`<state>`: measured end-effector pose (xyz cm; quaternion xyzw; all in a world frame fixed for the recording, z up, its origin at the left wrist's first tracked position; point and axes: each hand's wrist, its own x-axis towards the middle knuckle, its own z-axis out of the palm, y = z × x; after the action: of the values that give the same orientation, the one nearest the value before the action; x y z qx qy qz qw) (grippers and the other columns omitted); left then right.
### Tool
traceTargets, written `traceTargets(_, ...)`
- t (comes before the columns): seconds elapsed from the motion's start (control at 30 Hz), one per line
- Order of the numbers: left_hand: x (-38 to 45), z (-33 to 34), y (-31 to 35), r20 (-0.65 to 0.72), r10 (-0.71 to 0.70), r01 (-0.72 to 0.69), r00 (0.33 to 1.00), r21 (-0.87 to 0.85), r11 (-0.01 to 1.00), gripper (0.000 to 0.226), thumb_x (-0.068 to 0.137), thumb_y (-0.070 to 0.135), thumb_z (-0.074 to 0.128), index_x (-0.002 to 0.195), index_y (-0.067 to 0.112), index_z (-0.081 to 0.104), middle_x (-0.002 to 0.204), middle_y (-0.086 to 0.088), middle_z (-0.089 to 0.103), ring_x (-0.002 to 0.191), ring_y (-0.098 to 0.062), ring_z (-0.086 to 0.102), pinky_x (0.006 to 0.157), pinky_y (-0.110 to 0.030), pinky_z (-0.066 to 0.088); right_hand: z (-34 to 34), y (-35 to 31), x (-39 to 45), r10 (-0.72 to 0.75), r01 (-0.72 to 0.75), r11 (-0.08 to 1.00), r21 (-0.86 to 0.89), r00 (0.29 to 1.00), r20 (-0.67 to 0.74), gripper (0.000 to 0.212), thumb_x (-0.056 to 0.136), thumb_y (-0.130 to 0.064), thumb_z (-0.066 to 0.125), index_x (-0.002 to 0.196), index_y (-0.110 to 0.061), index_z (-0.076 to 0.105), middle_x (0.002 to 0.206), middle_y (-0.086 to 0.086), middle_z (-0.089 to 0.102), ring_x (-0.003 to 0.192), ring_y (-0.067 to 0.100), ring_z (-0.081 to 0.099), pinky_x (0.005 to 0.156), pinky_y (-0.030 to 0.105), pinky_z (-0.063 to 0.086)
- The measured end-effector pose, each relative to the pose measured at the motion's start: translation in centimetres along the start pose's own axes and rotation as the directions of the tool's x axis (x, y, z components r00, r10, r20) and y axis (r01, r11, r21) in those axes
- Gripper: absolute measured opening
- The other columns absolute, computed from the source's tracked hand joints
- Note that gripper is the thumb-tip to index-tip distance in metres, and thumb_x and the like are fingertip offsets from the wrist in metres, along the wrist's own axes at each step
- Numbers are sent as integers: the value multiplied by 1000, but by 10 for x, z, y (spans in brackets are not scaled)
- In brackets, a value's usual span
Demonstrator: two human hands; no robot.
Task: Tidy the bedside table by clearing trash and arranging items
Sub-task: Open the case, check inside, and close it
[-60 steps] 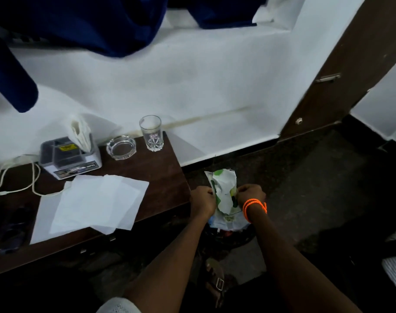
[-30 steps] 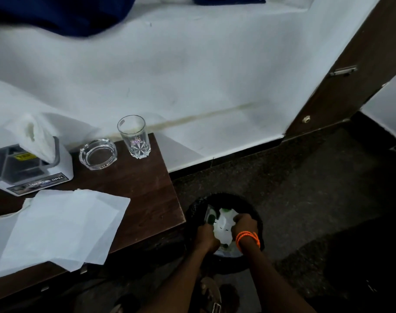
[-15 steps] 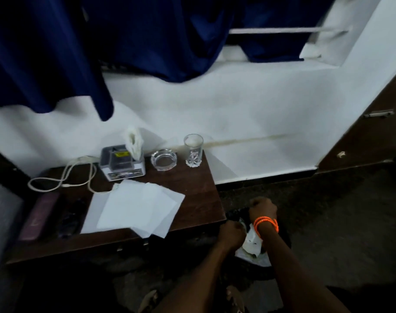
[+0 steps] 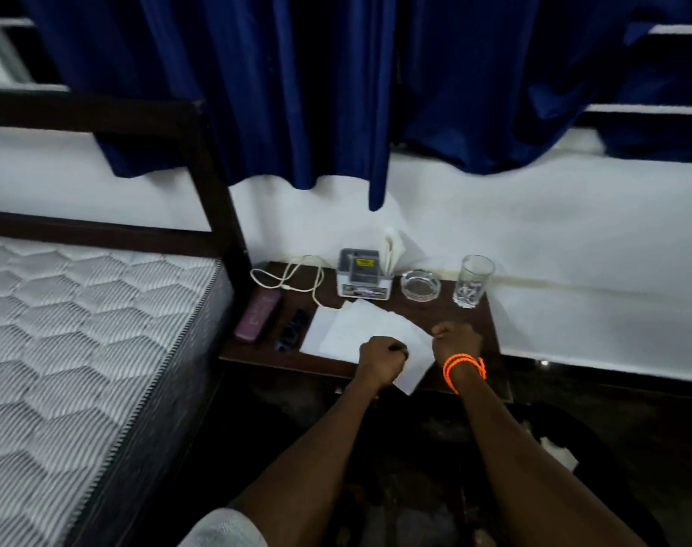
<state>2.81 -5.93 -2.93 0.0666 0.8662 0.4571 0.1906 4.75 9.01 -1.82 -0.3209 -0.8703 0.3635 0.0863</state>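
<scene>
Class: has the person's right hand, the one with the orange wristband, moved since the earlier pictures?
Yes. The right hand has come up from the bin to the dark wooden bedside table.

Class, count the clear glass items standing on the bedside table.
2: an ashtray at the back beside the tissue holder, and a drinking glass at the back right corner.

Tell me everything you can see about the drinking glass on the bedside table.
The glass is a clear tumbler, wider at the rim than at the base, with a cut pattern around its thick lower part. It looks empty. It stands upright at the back right corner of the table, close to the white wall, just right of the ashtray and apart from it. Nothing but the table touches it; both hands are nearer the front edge.
</scene>
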Motion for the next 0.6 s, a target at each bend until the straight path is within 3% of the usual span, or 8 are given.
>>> traceTargets(0.27, 40, -67, -61, -214, -149, 131, 966, -96, 987, 28, 78, 20, 57, 89, 14, 83, 94, -11, 80, 95, -32, 75, 91, -41, 59, 75, -46, 4, -76, 79, 996, -31, 993, 96, 22, 79, -2, 67, 93, -14, 78, 104, 10, 76, 102, 30, 69, 84, 25, 48)
traceTargets(0.4, 50, -90, -71, -349, -180, 137, 920, -143, 980, 28, 86, 7, 56, 96, 13, 82, 100, -10, 80, 99, -29, 73, 95, -35, 57, 113, -57, 14, -179, 189, 979, -75, 976, 126, 16, 82, -9, 70, 96, -14, 78, 110, 5, 74, 109, 27, 67, 94, 28, 45)
traceTargets(0.5, 56, -104, -76, -450, -158, 113, 879, -125, 986, 25, 85, 7, 60, 98, 15, 81, 102, -8, 79, 100, -28, 73, 91, -29, 54, 138, -70, 18, -259, 277, 957, -87, 951, 169, 16, 83, -13, 71, 97, -14, 78, 111, 4, 75, 109, 27, 67, 94, 28, 45)
traceTargets(0.6, 61, -122, -85, -572, -108, 101, 813, -44, 994, 25, 85, 8, 65, 106, 14, 77, 108, -9, 76, 104, -29, 70, 92, -35, 53, 159, -88, 19, -295, 311, 949, -56, 935, 198, 15, 81, -13, 72, 94, -16, 79, 105, 5, 76, 104, 27, 68, 89, 26, 47)
